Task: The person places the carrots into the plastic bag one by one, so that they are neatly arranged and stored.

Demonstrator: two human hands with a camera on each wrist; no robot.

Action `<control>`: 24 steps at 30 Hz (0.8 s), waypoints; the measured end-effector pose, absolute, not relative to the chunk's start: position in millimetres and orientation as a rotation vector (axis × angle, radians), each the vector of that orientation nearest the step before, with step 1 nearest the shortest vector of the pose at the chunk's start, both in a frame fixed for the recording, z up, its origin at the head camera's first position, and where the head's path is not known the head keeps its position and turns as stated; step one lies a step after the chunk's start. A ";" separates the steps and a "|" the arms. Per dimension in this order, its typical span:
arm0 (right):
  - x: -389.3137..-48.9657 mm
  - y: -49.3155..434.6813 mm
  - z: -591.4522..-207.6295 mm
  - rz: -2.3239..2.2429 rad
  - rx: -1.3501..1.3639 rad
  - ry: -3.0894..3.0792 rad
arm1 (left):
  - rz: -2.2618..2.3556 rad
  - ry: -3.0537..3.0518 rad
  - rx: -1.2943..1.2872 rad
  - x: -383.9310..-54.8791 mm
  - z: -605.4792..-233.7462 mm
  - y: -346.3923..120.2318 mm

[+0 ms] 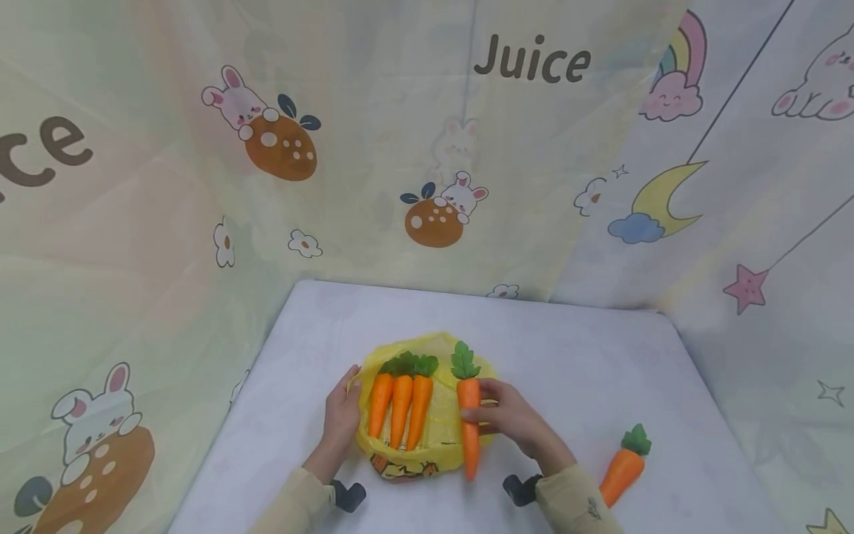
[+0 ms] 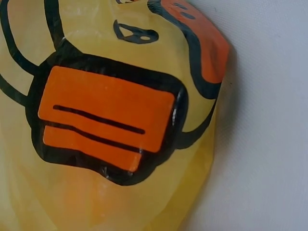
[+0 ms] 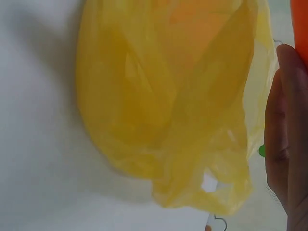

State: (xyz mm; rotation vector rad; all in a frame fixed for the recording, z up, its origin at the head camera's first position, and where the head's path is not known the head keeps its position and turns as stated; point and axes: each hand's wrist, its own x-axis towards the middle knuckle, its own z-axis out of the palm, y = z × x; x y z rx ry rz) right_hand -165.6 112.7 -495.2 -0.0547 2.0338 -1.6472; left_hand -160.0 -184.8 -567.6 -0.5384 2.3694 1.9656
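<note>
A yellow plastic bag [image 1: 443, 430] with an orange and black print stands with its mouth spread wide in the head view. Several carrots [image 1: 401, 404] with green leafy tops lie side by side in its left part. At the bag's left rim, my left hand [image 1: 342, 411] holds the edge. My right hand [image 1: 510, 415] pinches another carrot [image 1: 471, 419] upright over the bag's right side, leaves up and tip down. The left wrist view is filled by the bag's printed side [image 2: 106, 115]. In the right wrist view, fingers [image 3: 286, 120] grip the carrot beside the bag [image 3: 159, 120].
One more carrot [image 1: 623, 471] lies on the white table [image 1: 567, 348] to the right, partly behind the right sleeve [image 1: 574, 497]. A cloth backdrop [image 1: 373, 133] with rabbit prints rises behind the table and at both sides.
</note>
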 end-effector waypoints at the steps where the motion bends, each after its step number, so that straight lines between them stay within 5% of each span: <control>1: -165.9 110.0 -494.4 -1.646 -0.064 2.033 | 1.968 2.368 -0.538 -160.0 -567.7 -184.9; 24: -191.2 80.1 -502.1 -1.840 0.045 1.982 | 1.954 2.392 -0.534 -161.7 -568.8 -184.5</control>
